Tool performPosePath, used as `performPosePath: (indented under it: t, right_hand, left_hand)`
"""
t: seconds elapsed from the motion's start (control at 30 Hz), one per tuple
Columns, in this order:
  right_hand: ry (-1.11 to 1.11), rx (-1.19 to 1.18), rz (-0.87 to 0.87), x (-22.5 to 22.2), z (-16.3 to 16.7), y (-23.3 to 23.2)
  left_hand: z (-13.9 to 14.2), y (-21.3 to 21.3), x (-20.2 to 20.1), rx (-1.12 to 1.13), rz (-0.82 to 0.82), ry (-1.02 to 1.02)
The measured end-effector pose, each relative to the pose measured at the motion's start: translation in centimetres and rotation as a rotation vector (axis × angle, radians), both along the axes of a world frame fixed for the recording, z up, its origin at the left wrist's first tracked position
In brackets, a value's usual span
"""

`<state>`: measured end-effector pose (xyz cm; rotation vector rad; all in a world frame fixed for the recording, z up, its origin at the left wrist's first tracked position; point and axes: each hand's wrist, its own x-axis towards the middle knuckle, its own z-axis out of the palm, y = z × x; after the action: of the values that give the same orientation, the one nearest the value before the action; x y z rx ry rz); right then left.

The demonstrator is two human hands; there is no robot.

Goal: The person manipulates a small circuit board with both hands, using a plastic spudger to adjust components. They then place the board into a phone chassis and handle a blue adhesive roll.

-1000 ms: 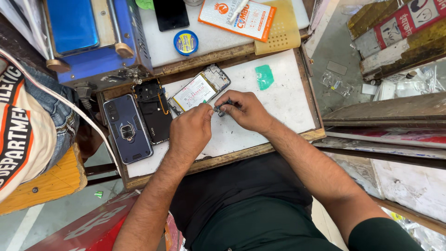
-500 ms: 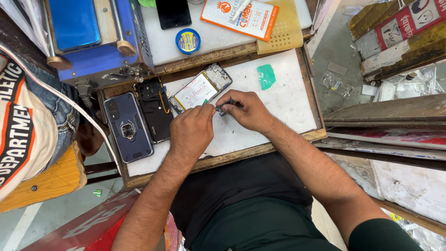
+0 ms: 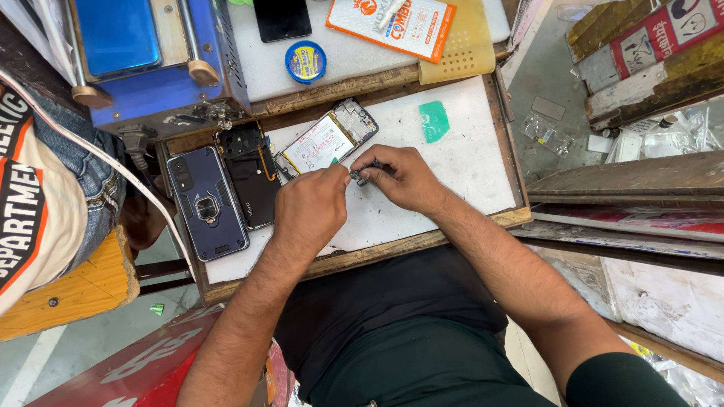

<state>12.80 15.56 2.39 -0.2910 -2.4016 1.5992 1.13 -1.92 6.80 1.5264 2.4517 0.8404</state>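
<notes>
- Opened phone (image 3: 326, 140): back off, pale battery exposed, grey frame at the far end; lies tilted on the white mat (image 3: 467, 169), just beyond both hands.
- Left hand (image 3: 309, 211): fingers curled, tips pinched at the phone's near edge; what they grip is too small to tell.
- Right hand (image 3: 403, 177): clenched round a small dark tool (image 3: 366, 172), tip towards the left fingertips.
- Left of phone: black back cover (image 3: 247, 175), then blue case (image 3: 206, 202), side by side.
- Green scrap (image 3: 434, 120) lies apart, on the right.
- Mat bare to the right, up to the wooden tray rim (image 3: 507, 136).
</notes>
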Motion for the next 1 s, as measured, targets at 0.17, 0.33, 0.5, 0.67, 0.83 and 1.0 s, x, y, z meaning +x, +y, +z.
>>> performPosePath:
  t: [0.17,0.33,0.5,0.67,0.83,1.0]
  right_hand:
    - [-0.032,0.012,-0.009,0.0,0.0,0.0]
    - [-0.001,0.014,-0.004,0.1,0.0,-0.1]
    - [-0.011,0.011,-0.010,0.1,-0.1,0.0]
    - [-0.014,-0.002,-0.023,0.2,-0.2,-0.1]
    - [0.003,-0.011,-0.018,0.1,-0.4,0.2]
    - [-0.006,-0.065,-0.047,0.2,-0.8,0.3]
  left_hand:
    - [0.7,0.6,-0.6,-0.137,0.040,-0.188]
    - [0.8,0.9,-0.8,-0.200,0.071,-0.286]
    - [0.7,0.9,-0.6,-0.172,0.078,-0.352]
    - [0.3,1.1,-0.7,-0.232,0.105,-0.445]
    - [-0.3,1.3,0.3,-0.212,0.110,-0.528]
    - [-0.6,0.1,1.7,-0.108,0.187,-0.436]
